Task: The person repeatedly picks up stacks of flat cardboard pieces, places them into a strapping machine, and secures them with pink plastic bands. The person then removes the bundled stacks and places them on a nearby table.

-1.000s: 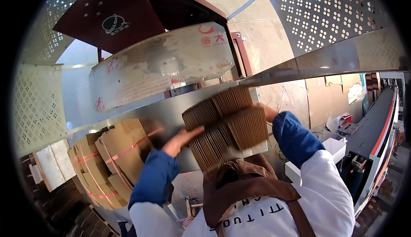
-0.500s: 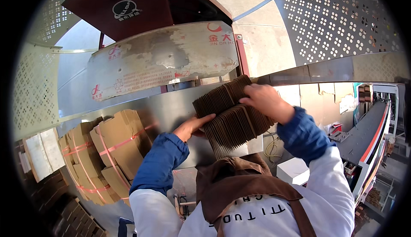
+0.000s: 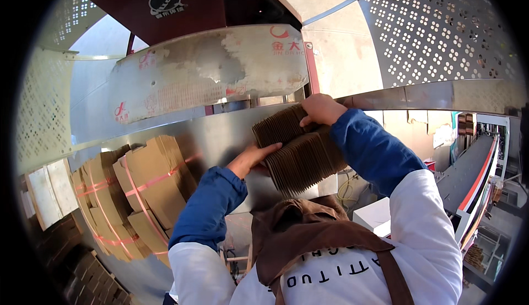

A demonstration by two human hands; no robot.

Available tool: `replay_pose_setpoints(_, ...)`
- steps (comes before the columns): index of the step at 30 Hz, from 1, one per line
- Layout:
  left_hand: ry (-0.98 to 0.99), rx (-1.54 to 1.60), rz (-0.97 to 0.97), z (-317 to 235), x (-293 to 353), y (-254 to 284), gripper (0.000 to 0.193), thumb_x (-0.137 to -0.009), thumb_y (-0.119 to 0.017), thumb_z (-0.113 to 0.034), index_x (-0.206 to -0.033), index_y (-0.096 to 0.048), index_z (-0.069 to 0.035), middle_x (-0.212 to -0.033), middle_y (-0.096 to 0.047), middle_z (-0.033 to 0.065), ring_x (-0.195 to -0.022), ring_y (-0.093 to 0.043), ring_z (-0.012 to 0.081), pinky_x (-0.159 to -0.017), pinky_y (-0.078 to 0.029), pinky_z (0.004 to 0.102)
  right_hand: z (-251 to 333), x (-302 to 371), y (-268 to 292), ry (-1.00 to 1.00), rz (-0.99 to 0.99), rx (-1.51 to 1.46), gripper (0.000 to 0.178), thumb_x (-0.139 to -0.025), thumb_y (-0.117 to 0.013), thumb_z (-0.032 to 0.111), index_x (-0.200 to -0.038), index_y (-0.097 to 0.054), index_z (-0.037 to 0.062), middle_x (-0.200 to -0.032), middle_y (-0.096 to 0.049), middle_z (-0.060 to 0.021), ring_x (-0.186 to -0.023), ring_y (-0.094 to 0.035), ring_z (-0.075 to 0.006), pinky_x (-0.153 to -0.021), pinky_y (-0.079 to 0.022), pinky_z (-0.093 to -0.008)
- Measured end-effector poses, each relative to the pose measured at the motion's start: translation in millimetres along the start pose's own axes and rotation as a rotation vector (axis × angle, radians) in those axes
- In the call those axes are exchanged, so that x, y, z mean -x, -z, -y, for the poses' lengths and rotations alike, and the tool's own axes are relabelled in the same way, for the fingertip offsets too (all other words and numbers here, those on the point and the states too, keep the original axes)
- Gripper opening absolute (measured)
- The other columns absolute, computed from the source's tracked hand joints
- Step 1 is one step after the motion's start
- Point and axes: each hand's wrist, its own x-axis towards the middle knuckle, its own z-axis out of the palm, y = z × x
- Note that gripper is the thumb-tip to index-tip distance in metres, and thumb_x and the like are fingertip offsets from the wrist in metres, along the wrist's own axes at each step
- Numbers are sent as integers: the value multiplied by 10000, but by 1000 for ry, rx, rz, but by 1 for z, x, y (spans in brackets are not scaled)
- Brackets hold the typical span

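Observation:
A block of brown corrugated cardboard pieces (image 3: pixel 308 164), packed on edge in two rows side by side, sits on the shiny metal table (image 3: pixel 212 131) in front of my body. My left hand (image 3: pixel 250 159) grips its left end, thumb laid over the edges and the other fingers mostly hidden behind the pieces. At the far right end, my right hand (image 3: pixel 323 110) curls over the top edges of the far row, fingers bent and pressed to the cardboard. Part of the block's right side lies behind my right sleeve.
Bundles of flat cardboard (image 3: pixel 160 175) tied with pink strapping stand at the left. Beyond the table is a dark red machine (image 3: pixel 182 2) with a worn pale panel (image 3: pixel 209 68). Perforated metal guards (image 3: pixel 435 29) flank it. A grey conveyor (image 3: pixel 468 164) runs along the right.
My right hand has moved left and farther away along the far row. The left hand keeps its place at the left end, and the block has shifted only slightly.

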Motion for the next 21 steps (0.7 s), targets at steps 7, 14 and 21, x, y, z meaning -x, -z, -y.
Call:
replay_pose_setpoints(7, 40, 25, 2, 3, -5, 1, 754, -825, -657, -660, -1372, -517, -160, -1187, -668, 33, -1016, -647, 188, -844, -513, 392, 13, 78, 14, -13, -377, -436, 348, -914, -648, 349, -992, -618, 11, -936, -657, -201, -894, -640, -386, -767, -513, -459)
replay_pose_setpoints(14, 19, 73, -51, -2, -5, -6, 665, -856, -695, -572, -1304, -557, -100, -1036, -711, 34, -829, -693, 152, -698, -554, 313, -73, 165, -62, -443, -510, -947, 270, -968, -540, 205, -1000, -684, -21, -934, -710, -127, -861, -687, -243, -773, -535, -342)
replay_pose_setpoints(21, 158, -48, -105, 20, -25, 7, 541, -879, -672, -567, -1112, -671, -79, -931, -715, 22, -766, -677, 111, -635, -525, 267, -80, 45, -113, -16, 34, -1590, 384, -941, -616, 268, -1211, -619, -4, -1103, -698, -162, -966, -673, -286, -876, -517, -381)
